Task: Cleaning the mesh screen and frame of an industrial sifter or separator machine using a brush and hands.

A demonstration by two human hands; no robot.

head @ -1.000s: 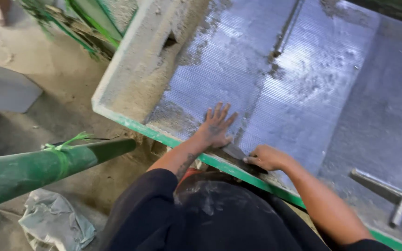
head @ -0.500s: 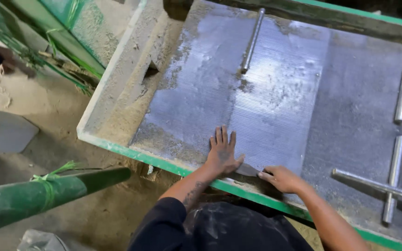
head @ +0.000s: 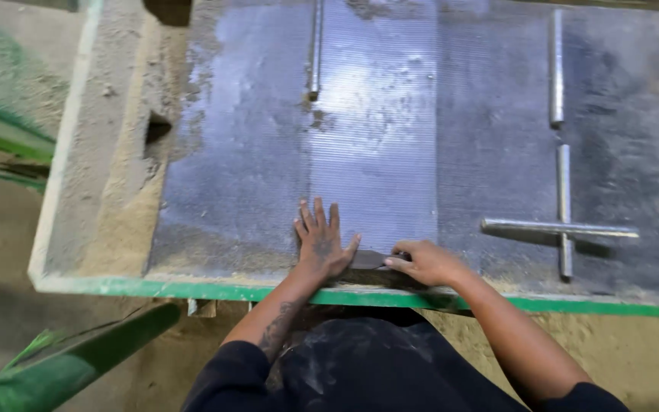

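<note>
My left hand (head: pixel 320 246) lies flat, fingers spread, on a ribbed grey metal sheet (head: pixel 375 130) near the table's front edge. Just to its right, my right hand (head: pixel 429 263) is closed around a small dark flat tool (head: pixel 371 259). The tool's tip points at my left thumb and rests on the sheet's near edge. The sheet covers a table with a green front rim (head: pixel 154 287). Dark sleeves cover both upper arms.
Several steel rods lie on the dark surface at the right, two of them crossed (head: pixel 558 227), and another rod (head: pixel 316 46) lies at the top centre. Sandy dust (head: pixel 116 191) covers the table's left side. A green pole (head: pixel 78 362) slants at lower left.
My view has swung to look squarely down on the table. Both hands stay at the front edge, the left flat and the right on the tool.
</note>
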